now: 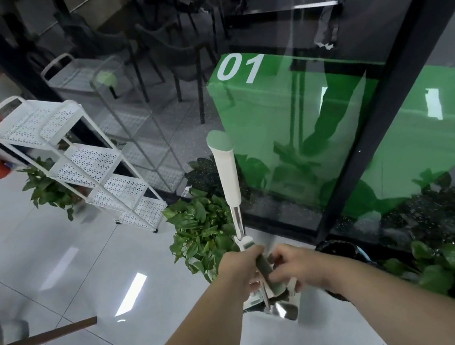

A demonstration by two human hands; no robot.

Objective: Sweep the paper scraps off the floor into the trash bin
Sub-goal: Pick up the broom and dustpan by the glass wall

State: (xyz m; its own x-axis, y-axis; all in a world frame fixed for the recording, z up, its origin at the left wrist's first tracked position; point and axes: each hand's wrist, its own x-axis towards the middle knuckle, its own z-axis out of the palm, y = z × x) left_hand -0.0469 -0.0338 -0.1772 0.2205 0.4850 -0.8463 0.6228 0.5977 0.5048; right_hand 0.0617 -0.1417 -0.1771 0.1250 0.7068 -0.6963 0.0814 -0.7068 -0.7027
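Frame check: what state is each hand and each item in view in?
left hand: grips the pole.
right hand: fingers curled on the grey-green handle.
pole: upright, held low down.
grey-green handle: tilted, between both hands.
white rack: standing by the glass wall.

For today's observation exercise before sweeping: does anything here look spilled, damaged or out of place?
Only one thing: pale specks along the bottom of the glass wall, behind the potted plant, like dried splashes. Nothing looks spilled or toppled.
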